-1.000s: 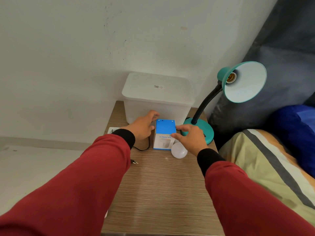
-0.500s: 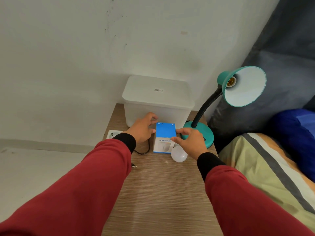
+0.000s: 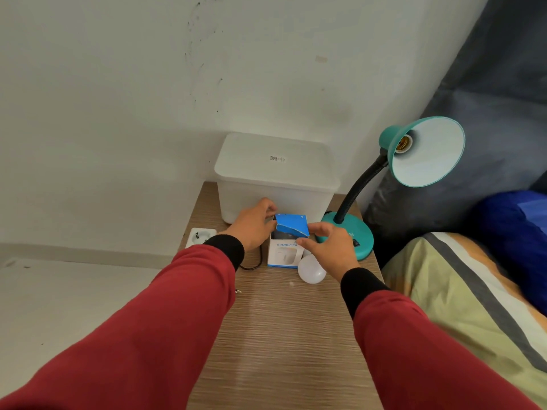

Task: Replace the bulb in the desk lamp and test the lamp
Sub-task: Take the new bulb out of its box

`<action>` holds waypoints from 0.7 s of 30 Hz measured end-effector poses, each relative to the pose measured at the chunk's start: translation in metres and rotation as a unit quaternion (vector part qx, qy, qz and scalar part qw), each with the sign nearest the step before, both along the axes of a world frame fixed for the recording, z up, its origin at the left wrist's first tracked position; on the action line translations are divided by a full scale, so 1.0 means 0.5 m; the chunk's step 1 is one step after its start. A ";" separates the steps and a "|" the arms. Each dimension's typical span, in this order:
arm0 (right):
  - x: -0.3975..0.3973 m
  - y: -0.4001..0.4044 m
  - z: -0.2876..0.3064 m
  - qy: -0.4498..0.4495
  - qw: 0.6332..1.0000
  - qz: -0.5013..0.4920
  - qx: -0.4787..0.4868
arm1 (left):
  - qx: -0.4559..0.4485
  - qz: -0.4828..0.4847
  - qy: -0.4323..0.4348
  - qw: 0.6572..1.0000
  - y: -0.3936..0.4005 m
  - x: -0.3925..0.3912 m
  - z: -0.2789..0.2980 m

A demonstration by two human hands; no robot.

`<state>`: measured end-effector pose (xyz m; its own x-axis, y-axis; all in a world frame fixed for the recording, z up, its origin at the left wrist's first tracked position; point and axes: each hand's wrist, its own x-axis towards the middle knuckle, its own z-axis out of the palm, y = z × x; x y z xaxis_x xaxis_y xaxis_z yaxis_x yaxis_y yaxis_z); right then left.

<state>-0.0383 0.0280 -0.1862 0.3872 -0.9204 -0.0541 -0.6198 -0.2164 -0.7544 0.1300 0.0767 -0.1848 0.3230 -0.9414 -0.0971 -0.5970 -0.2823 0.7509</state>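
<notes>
A teal desk lamp stands at the table's far right, its socket bare inside the shade. A small blue and white box sits upright mid-table. My left hand holds the box's left side. My right hand pinches the blue top flap, which is lifted and bent open. A white bulb lies on the table just in front of the box, partly under my right hand.
A white lidded plastic bin stands against the wall behind the box. A white socket strip and a black cord lie left of the box. The wooden table meets a bed on the right.
My right hand has lifted the box's top flap, which lay flat before. My left hand stays at the box's left side. The view has tilted slightly.
</notes>
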 end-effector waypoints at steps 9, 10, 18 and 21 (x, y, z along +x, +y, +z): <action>-0.001 0.002 0.010 0.012 1.000 0.013 -0.022 | -0.037 0.011 0.034 0.999 0.018 -0.019 -0.010; -0.003 0.002 0.011 0.011 0.999 0.021 -0.021 | -0.037 0.012 0.027 0.999 0.018 -0.020 -0.010; -0.008 -0.004 0.024 0.030 0.995 0.094 -0.020 | -0.019 -0.051 0.055 0.997 0.031 -0.018 -0.009; -0.007 -0.007 0.024 0.039 0.994 0.099 -0.020 | -0.001 -0.064 0.025 0.998 0.029 -0.014 -0.006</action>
<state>-0.0418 0.0244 -0.1742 0.5569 -0.8287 -0.0568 -0.6187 -0.3682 -0.6940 0.1231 0.0912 -0.1881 0.1940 -0.9749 -0.1090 -0.5902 -0.2047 0.7809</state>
